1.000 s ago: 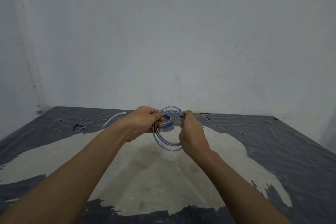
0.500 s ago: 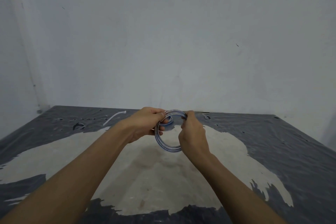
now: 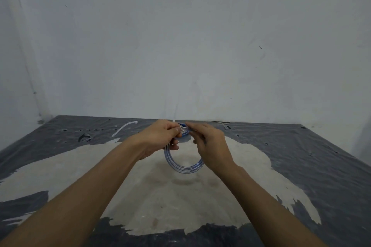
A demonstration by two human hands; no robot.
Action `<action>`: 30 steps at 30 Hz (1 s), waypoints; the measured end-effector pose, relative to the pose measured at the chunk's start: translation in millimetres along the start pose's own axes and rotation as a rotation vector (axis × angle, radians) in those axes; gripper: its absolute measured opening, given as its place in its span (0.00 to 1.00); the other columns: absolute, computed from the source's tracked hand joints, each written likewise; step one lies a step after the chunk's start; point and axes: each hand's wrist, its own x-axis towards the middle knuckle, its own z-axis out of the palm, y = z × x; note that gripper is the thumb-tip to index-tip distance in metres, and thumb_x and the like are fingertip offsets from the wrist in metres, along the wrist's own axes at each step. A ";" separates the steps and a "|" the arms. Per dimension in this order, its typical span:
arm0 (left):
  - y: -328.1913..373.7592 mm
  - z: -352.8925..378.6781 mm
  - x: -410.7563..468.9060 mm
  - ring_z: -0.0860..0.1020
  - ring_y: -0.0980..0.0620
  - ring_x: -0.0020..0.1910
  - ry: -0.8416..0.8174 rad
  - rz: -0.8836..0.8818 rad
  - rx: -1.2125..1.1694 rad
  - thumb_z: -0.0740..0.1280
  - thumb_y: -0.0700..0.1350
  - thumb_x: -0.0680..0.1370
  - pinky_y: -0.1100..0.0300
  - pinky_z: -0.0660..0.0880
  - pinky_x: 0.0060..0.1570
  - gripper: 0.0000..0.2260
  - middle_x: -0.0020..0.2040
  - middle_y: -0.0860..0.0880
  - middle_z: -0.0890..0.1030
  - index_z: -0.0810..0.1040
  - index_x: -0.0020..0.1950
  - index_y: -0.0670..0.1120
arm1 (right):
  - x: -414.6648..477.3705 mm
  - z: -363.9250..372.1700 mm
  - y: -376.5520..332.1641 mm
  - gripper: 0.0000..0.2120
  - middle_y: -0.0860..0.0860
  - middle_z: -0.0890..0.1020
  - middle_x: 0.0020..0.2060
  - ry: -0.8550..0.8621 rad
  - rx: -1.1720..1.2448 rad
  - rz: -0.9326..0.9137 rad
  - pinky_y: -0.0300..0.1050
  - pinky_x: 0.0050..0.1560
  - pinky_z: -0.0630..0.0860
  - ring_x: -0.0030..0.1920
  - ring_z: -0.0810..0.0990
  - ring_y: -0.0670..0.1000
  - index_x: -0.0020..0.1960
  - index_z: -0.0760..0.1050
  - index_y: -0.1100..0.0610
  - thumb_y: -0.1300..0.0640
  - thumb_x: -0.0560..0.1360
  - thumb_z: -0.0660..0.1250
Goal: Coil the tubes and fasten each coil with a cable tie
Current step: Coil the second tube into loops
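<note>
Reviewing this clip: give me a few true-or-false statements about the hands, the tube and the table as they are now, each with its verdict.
1. The left hand grips the coil near its top. True.
2. The coil lies flat on the table. False: it hangs from the hands, above the table.
3. A loose white cable tie lies on the table, to the left of the hands. True.
4. The tube is solid red. False: it is clear with blue.
5. The right hand rests idle on the table. False: its fingers are at the coil's top.
</note>
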 end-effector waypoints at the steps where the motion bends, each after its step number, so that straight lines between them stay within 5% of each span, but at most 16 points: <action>1: 0.2 0.2 -0.3 0.74 0.55 0.35 -0.005 -0.006 0.014 0.58 0.42 0.84 0.53 0.81 0.50 0.12 0.45 0.47 0.77 0.79 0.58 0.39 | -0.1 0.2 0.0 0.16 0.55 0.85 0.50 0.003 -0.018 -0.010 0.54 0.46 0.82 0.46 0.84 0.54 0.63 0.81 0.57 0.61 0.78 0.63; 7: 2.8 -2.9 -1.6 0.72 0.56 0.34 -0.027 0.007 0.033 0.58 0.42 0.84 0.59 0.81 0.43 0.13 0.47 0.48 0.80 0.79 0.58 0.38 | -1.2 -1.1 0.3 0.15 0.55 0.85 0.49 0.020 -0.019 -0.035 0.53 0.43 0.82 0.43 0.83 0.53 0.62 0.81 0.58 0.62 0.78 0.64; 11: -1.3 -6.1 -1.7 0.72 0.56 0.34 -0.039 0.043 0.020 0.60 0.41 0.83 0.62 0.81 0.42 0.12 0.44 0.48 0.81 0.81 0.57 0.39 | -0.8 -2.4 -3.8 0.15 0.50 0.85 0.50 -0.042 0.037 -0.099 0.41 0.48 0.80 0.47 0.82 0.46 0.63 0.81 0.57 0.62 0.77 0.68; 16: -9.9 -12.0 -2.3 0.75 0.56 0.36 -0.051 0.092 0.123 0.62 0.42 0.82 0.59 0.81 0.45 0.11 0.43 0.50 0.83 0.83 0.57 0.43 | -1.2 -5.5 -7.6 0.12 0.46 0.83 0.42 -0.176 0.350 0.148 0.47 0.35 0.84 0.38 0.81 0.46 0.60 0.83 0.54 0.61 0.78 0.70; 24: -13.1 -15.2 -4.1 0.83 0.53 0.40 -0.124 0.039 0.179 0.63 0.45 0.82 0.55 0.82 0.49 0.11 0.46 0.46 0.85 0.82 0.56 0.42 | -6.6 -6.5 -10.1 0.11 0.53 0.86 0.44 -0.221 0.540 0.333 0.43 0.39 0.84 0.40 0.84 0.46 0.58 0.84 0.60 0.63 0.77 0.71; 30: -12.6 -15.6 -4.5 0.82 0.54 0.38 -0.114 0.064 0.203 0.65 0.44 0.80 0.62 0.80 0.44 0.10 0.41 0.47 0.84 0.84 0.53 0.42 | -6.1 -12.5 -10.9 0.10 0.54 0.87 0.46 -0.237 0.560 0.361 0.44 0.42 0.84 0.41 0.85 0.47 0.58 0.84 0.60 0.63 0.77 0.71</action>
